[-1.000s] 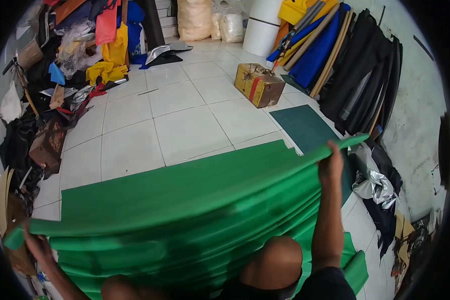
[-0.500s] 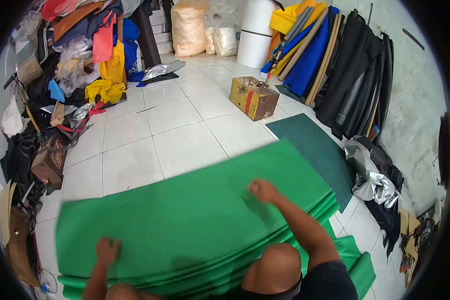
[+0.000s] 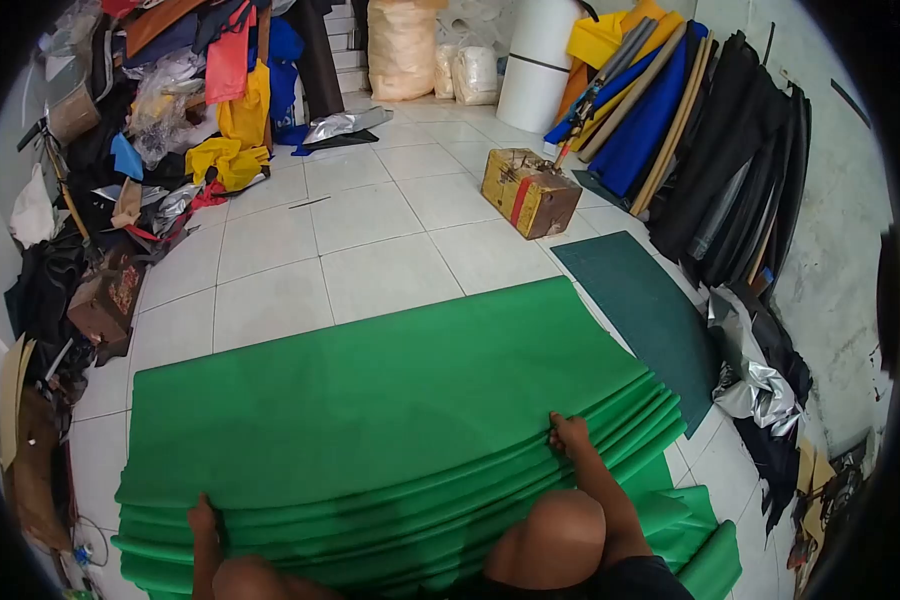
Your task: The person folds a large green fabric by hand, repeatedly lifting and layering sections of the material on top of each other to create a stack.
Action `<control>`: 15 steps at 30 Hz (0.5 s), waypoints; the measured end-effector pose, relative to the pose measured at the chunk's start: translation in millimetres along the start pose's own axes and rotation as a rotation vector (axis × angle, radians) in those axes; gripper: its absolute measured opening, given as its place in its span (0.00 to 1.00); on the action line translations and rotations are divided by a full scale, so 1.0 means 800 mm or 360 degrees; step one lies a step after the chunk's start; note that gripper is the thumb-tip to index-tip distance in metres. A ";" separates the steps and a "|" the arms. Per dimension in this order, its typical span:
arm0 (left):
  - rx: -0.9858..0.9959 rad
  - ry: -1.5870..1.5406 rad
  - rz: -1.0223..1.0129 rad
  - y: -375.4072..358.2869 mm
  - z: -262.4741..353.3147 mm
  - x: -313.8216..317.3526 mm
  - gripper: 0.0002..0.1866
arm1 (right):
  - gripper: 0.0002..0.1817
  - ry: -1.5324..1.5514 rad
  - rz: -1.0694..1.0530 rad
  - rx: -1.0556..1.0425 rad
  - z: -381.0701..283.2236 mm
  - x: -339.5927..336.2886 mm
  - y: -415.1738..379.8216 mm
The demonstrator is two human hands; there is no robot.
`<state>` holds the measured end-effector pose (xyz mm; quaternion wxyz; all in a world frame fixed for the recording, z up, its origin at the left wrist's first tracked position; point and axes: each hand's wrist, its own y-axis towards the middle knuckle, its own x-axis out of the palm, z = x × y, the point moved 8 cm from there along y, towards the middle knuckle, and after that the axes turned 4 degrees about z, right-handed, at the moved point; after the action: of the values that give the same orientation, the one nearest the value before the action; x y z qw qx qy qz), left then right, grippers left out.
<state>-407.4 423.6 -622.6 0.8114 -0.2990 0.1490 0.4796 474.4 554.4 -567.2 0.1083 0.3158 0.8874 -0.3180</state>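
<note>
1. Both hands are nearer the knees (image 3: 565, 530) vs. the earlier frame: R hand (image 3: 570, 435) is off the flat top of the green sheet (image 3: 360, 400) & at its folds; L hand (image 3: 202, 515) is slightly lower.
2. Knees are nearest, bent, w/ green sheet in front & partly under them; its loose end (image 3: 715, 540) lies R of the R knee.
3. L hand touches the near folds at L; fingers partly hidden, can't tell if they grip.
4. R hand is closed, pinching a fold ridge near the R end. Stacked folds run btwn hands & on toward the knees; flat part lies just beyond the grip, on the tiled floor (image 3: 380, 280).
5. Dk green mat (image 3: 640, 310) is just beside the sheet's R edge; crumpled silver material (image 3: 755, 390) lies R of the mat.
6. Farther: yellow/brown box (image 3: 530, 193) w/ red band, on tiles past the mat.
7. Far R: colored rolls (image 3: 625, 110) + blk rolls (image 3: 735, 160) lean upright-ish by the wall.
8. Far bkgd: white cyl. (image 3: 538, 70), big wrapped bundle (image 3: 402, 50).
</note>
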 end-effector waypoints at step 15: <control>0.0555 -0.1392 -0.0812 -0.120 0.271 -0.145 0.04 | 0.12 0.0972 0.0111 -0.0656 -0.221 -0.106 -0.098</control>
<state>-391.8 445.2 -359.9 0.9262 0.0412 -0.2030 0.3149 492.8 577.6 -358.3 -0.0894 0.3978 0.9129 -0.0198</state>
